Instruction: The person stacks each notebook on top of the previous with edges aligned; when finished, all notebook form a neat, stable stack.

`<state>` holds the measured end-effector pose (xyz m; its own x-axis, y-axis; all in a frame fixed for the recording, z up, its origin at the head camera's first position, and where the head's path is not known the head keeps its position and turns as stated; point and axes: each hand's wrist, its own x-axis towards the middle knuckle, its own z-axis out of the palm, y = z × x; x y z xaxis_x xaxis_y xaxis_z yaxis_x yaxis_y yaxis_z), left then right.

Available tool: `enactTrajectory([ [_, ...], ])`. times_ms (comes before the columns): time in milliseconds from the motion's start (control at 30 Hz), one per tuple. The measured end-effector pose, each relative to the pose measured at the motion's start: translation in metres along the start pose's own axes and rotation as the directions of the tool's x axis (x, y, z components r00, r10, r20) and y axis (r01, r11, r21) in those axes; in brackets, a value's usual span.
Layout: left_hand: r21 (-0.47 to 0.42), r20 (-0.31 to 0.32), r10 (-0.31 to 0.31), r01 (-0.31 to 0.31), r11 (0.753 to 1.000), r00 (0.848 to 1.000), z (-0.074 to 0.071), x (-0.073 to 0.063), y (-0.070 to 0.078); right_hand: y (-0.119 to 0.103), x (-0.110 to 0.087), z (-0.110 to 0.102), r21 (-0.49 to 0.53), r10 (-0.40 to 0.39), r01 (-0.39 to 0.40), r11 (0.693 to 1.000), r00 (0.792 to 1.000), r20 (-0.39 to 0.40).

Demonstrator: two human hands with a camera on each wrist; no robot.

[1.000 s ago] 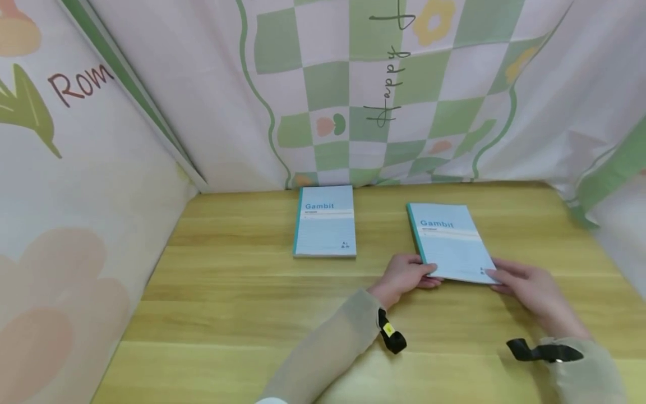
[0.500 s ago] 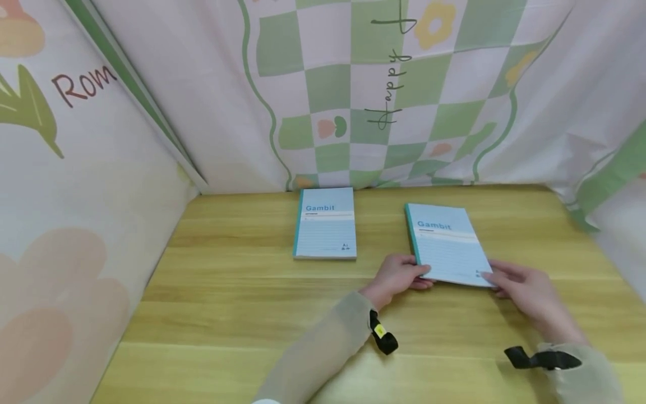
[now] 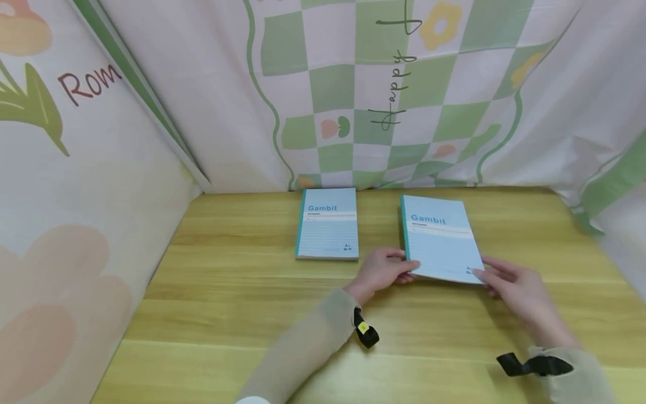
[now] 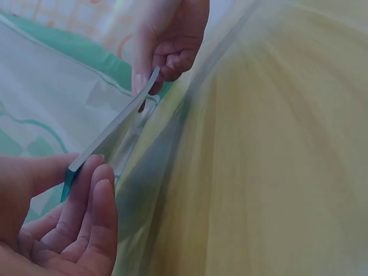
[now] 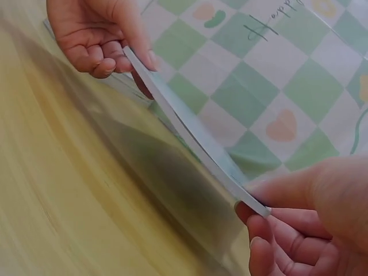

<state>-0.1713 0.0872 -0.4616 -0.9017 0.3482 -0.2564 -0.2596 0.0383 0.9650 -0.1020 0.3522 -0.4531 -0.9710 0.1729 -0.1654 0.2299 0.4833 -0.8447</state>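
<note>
Both hands hold a light blue notebook with a teal spine and "Gambit" printed on its cover. The left hand pinches its near left corner, thumb on top and fingers beneath. At the near right corner the right hand pinches it the same way. In the wrist views the notebook's page edge bows slightly and is raised off the table, with a shadow under it. A second matching notebook lies flat to the left, near the back of the table.
The wood-grain table meets a white and green checked curtain at the back. A patterned panel borders the left side. Black straps hang from both wrists.
Both hands have moved left with the held notebook, bringing it closer to the second one. The second notebook has stayed in its place.
</note>
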Motion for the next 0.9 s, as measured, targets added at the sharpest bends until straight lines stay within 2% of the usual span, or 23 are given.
enactTrajectory([
  [500,0.016,-0.049,0.029,-0.028,0.999,0.998,-0.031,-0.008,0.005,-0.022,-0.003,0.018,0.058,-0.041,0.041,0.998,0.999,-0.001],
  [900,0.085,-0.065,0.073,-0.067,0.994,0.995,-0.051,-0.010,0.004,-0.037,-0.001,0.028,0.047,-0.067,0.067,0.997,0.998,0.014],
])
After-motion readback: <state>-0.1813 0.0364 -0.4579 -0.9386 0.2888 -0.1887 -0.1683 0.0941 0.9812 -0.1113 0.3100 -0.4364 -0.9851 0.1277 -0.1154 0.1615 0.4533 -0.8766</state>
